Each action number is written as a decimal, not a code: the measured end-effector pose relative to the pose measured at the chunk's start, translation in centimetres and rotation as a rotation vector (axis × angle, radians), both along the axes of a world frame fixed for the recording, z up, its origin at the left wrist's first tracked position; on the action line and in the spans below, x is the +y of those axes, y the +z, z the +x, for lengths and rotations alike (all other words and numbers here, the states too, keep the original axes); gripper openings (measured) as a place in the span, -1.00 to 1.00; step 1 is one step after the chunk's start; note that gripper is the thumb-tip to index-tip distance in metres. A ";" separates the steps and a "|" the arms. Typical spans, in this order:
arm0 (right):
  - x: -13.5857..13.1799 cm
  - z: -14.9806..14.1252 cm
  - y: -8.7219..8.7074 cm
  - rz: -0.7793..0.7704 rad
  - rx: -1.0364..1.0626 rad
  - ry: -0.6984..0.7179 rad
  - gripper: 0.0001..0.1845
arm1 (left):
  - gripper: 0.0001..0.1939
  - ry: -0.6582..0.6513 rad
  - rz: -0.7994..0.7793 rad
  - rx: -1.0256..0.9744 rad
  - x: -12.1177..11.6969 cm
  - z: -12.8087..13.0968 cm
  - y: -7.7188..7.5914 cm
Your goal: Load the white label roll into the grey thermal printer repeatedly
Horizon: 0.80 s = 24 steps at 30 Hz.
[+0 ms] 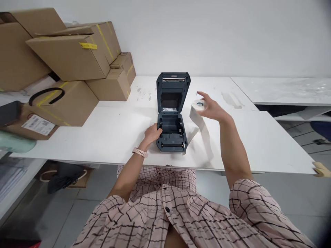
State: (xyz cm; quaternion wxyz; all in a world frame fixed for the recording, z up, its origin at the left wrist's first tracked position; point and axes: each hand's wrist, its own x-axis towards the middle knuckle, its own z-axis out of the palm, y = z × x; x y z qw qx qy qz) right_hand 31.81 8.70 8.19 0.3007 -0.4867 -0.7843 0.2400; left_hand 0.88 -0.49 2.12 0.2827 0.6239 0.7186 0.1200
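- The boxy plastic device (171, 140) is of dark blue-grey colour, with a silver metal bar (173, 80) in its lid.
- The round paper roll (194, 104) is white; its ring-shaped core (200, 103) is green.
- The long paper strip (206, 139) is also white.
- The flat, smooth tabletop (124, 134) is white, and the plain wall (207, 41) is greyish white.
- The cardboard boxes (69, 57) are brown, with stripes of yellow tape (104, 40).
- The paper label (38, 124) is white with black print.
- The curved strap (46, 91) is black.
- The slim wristband (140, 152) is pale pink.
- The checked fabric garment (186, 210) is pale pink with a grid of black lines, and its round buttons (167, 209) are black.
- The floor tiles (64, 210) are grey.
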 end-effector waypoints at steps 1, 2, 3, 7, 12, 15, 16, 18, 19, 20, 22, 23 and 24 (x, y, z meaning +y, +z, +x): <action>0.9 -0.3 -1.1 -0.018 -0.023 -0.017 0.10 | -0.58 0.001 0.000 0.005 0.0 0.0 0.0; 1.8 -0.8 -2.2 -0.039 -0.042 -0.034 0.10 | -0.58 0.001 -0.002 0.009 0.0 0.1 0.0; 2.5 -1.2 -3.3 -0.061 -0.058 -0.052 0.10 | -0.58 0.002 -0.005 0.009 0.0 0.1 0.0; 4.0 -2.6 -6.8 -0.133 -0.090 -0.109 0.11 | -0.60 0.014 -0.005 0.001 -0.1 0.1 0.0; 2.7 0.5 -9.4 -0.209 0.234 -0.124 0.13 | -0.58 0.012 0.023 -0.025 0.0 0.0 -0.4; 0.4 4.1 -11.1 -0.255 0.544 -0.239 -0.05 | -0.54 0.012 0.035 -0.022 0.1 0.0 -0.7; -0.6 5.0 -11.8 -0.270 0.592 -0.255 -0.10 | -0.53 0.012 0.036 -0.020 0.1 0.0 -0.8; -2.3 5.8 -13.1 -0.348 0.595 -0.227 -0.14 | -0.51 0.013 0.036 -0.017 0.2 0.0 -0.8; -3.1 5.7 -13.7 -0.395 0.574 -0.199 -0.16 | -0.51 0.016 0.036 -0.019 0.2 0.0 -0.8; -3.8 5.4 -14.2 -0.435 0.556 -0.176 -0.19 | -0.51 0.019 0.036 -0.023 0.1 0.0 -0.8; -4.8 4.4 -14.4 -0.474 0.547 -0.162 -0.31 | -0.50 0.030 0.038 -0.032 0.1 0.0 -0.8; -5.3 3.9 -14.1 -0.471 0.564 -0.159 -0.35 | -0.50 0.038 0.036 -0.036 0.0 0.0 -0.8; -5.6 3.5 -13.5 -0.450 0.605 -0.140 -0.37 | -0.50 0.042 0.035 -0.044 -0.1 0.0 -0.7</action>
